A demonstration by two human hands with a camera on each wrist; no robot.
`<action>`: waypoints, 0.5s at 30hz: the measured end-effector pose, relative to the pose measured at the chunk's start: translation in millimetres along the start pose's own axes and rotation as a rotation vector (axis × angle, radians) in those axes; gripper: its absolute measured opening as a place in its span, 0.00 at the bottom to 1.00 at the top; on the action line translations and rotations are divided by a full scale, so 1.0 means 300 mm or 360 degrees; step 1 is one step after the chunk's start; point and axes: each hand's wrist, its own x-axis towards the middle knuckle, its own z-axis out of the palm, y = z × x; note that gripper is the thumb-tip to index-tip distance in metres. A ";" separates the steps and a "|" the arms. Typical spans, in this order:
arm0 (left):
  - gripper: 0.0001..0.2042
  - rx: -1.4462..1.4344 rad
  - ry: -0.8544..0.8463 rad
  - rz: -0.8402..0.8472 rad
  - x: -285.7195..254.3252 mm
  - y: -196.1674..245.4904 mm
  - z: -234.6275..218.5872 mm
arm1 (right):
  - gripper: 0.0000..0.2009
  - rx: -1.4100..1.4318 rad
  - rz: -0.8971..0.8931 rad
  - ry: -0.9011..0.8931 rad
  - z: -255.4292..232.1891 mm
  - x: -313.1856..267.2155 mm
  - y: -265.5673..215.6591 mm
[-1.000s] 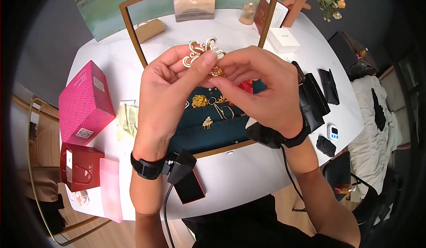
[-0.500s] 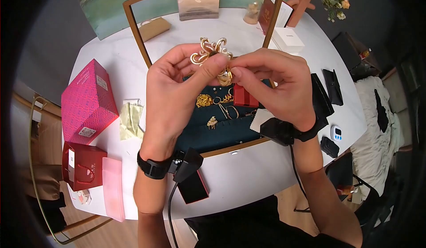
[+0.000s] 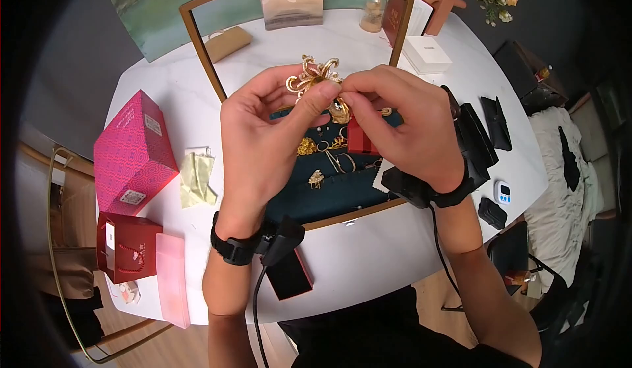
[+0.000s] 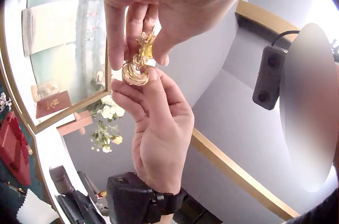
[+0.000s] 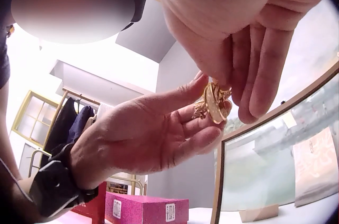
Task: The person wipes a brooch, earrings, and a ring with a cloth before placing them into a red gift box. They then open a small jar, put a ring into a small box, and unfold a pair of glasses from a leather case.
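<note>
Both hands meet at a gold brooch-like ornament (image 3: 313,77), its curled loops set with small bright stones, raised above an open jewellery case. My left hand (image 3: 263,134) pinches it between thumb and fingers from the left. My right hand (image 3: 411,128) pinches its lower right part with thumb and forefinger. In the left wrist view, a ribbed gold curve of the ornament (image 4: 135,74) shows at the right fingertips. Below, on the case's dark green lining (image 3: 296,190), lie a gold leaf-like piece (image 3: 316,179), a gold cluster (image 3: 307,146) and a red box (image 3: 361,139).
The case's gold-framed lid (image 3: 191,35) stands upright behind the hands. At left are a pink patterned box (image 3: 128,154), a red gift bag (image 3: 125,249) and a pale cloth pouch (image 3: 196,180). Black pouches (image 3: 475,141) and a small white timer (image 3: 502,192) lie at right.
The ornament has turned, its stone-set face tilting away and more gold side showing. My right fingers have shifted onto its lower part, and both hands have moved slightly right.
</note>
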 end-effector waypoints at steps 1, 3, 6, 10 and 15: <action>0.12 0.0000 0.0001 0.0000 -0.002 0.001 0.003 | 0.04 -0.0083 -0.0062 -0.0004 -0.001 0.001 -0.003; 0.16 -0.0048 0.0001 -0.0005 -0.006 0.002 0.013 | 0.04 -0.0165 -0.0123 -0.0009 -0.003 0.001 -0.006; 0.16 -0.0079 -0.0005 -0.0046 -0.008 -0.003 0.020 | 0.04 0.0006 -0.0008 -0.0027 -0.003 -0.004 -0.013; 0.16 -0.0080 0.0031 -0.0009 -0.009 -0.006 0.034 | 0.04 0.0293 0.0277 0.0066 0.017 -0.012 -0.018; 0.14 -0.0224 -0.0016 -0.0166 0.000 -0.014 0.023 | 0.04 0.0607 0.0562 0.0098 0.015 -0.019 -0.013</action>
